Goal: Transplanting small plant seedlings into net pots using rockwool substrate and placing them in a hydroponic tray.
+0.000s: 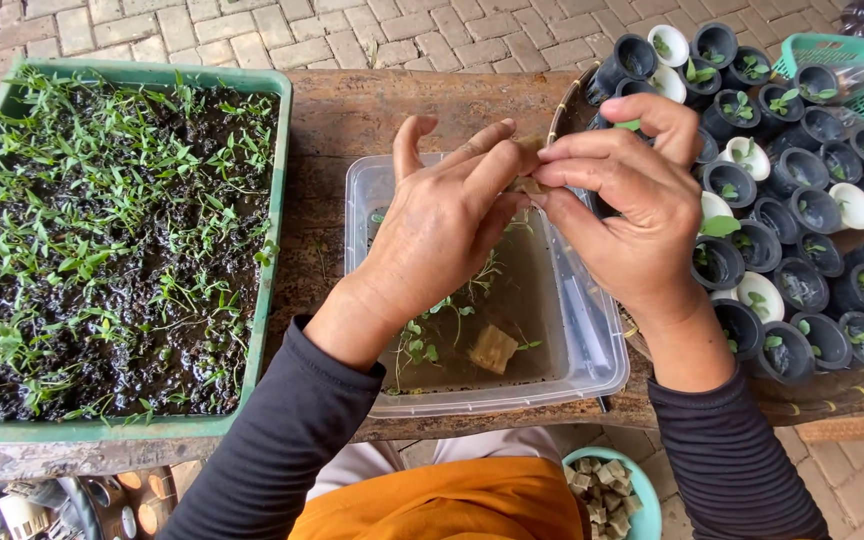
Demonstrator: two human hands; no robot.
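Above a clear rectangular plastic tub (592,375), both hands pinch one small tan sponge cube (526,184).

The left hand (442,225) and right hand (624,205) meet fingertip to fingertip, thumbs and forefingers pressed onto the cube, which is mostly hidden between them. A second tan cube (493,349) and loose seedlings lie in the tub's water. A green tray of dark soil and sprouts (270,240) sits at left; small black and white cups with seedlings (802,215) crowd the right.

Small tan sponge cube (526,184) pinched above clear plastic tub (592,385).
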